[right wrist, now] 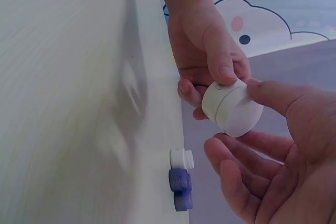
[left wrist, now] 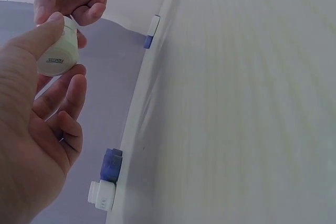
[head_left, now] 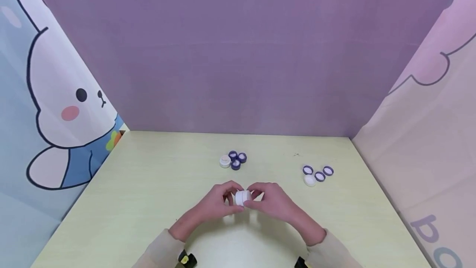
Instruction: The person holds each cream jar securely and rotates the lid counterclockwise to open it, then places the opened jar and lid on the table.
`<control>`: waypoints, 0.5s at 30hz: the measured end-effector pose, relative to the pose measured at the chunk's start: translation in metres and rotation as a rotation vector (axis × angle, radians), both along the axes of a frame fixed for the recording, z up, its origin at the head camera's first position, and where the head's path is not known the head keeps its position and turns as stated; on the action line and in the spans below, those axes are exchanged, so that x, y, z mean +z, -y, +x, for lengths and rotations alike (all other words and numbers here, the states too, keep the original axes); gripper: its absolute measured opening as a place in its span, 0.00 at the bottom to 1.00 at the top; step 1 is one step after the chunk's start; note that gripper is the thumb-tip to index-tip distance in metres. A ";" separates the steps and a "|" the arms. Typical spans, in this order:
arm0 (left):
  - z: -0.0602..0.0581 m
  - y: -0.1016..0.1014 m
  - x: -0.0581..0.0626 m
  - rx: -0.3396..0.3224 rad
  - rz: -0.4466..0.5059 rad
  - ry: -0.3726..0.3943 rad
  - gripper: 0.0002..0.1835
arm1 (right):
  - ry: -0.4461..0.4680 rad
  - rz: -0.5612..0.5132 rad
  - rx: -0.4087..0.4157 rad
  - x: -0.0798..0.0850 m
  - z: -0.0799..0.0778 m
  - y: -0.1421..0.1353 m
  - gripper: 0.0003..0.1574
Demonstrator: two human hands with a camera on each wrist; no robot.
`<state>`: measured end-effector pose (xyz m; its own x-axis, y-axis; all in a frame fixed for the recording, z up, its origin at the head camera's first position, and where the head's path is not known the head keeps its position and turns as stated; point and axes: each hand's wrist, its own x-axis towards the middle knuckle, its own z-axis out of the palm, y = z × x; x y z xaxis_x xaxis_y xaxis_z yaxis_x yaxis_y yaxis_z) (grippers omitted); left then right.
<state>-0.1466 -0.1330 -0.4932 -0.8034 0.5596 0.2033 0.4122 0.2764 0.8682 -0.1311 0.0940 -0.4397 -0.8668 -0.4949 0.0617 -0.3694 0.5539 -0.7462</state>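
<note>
A small white jar (head_left: 241, 198) with a white lid (right wrist: 245, 112) on it is held above the table between both hands, lying on its side. My left hand (head_left: 217, 202) grips the jar's body between thumb and fingers; its printed bottom shows in the left wrist view. From the other side my right hand (head_left: 274, 202) pinches the lid, thumb on its edge and fingers below. A seam runs between lid and body. Whether the lid is tight, I cannot tell.
Farther back, left of centre, stand a white jar (head_left: 224, 161) with its neck showing and three purple jars (head_left: 236, 165). To the right lie three purple lids (head_left: 320, 176) and a white lid (head_left: 310, 180). A purple cloth wall (head_left: 238, 73) borders the table's back.
</note>
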 end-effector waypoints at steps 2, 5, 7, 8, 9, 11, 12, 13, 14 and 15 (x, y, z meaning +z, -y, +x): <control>0.000 0.000 0.000 -0.004 -0.004 0.002 0.21 | -0.007 -0.010 0.019 -0.001 0.000 -0.001 0.17; 0.001 -0.001 -0.001 -0.009 -0.003 0.003 0.21 | -0.003 -0.036 0.032 -0.002 0.001 -0.003 0.20; 0.001 -0.001 -0.001 -0.007 -0.002 0.001 0.21 | -0.004 -0.050 0.032 -0.003 0.002 -0.003 0.22; 0.001 -0.001 -0.002 -0.005 -0.001 0.000 0.22 | -0.012 -0.054 0.031 -0.004 0.002 -0.004 0.23; 0.001 -0.001 -0.002 0.001 -0.002 -0.001 0.22 | -0.026 -0.055 0.028 -0.005 0.002 -0.004 0.24; 0.001 -0.001 -0.001 0.017 0.000 0.000 0.22 | -0.063 -0.051 0.017 -0.005 0.002 -0.004 0.28; 0.001 -0.001 -0.001 0.027 0.001 0.004 0.23 | -0.080 -0.050 0.009 -0.005 0.003 -0.004 0.30; 0.001 -0.001 0.000 0.036 0.001 0.008 0.23 | -0.094 -0.052 -0.003 -0.005 0.003 -0.004 0.32; 0.001 -0.001 0.001 0.046 0.001 0.008 0.23 | -0.107 -0.053 -0.019 -0.004 0.003 -0.004 0.32; 0.000 -0.002 0.002 0.055 0.002 0.011 0.23 | -0.114 -0.055 -0.040 -0.003 0.003 -0.004 0.31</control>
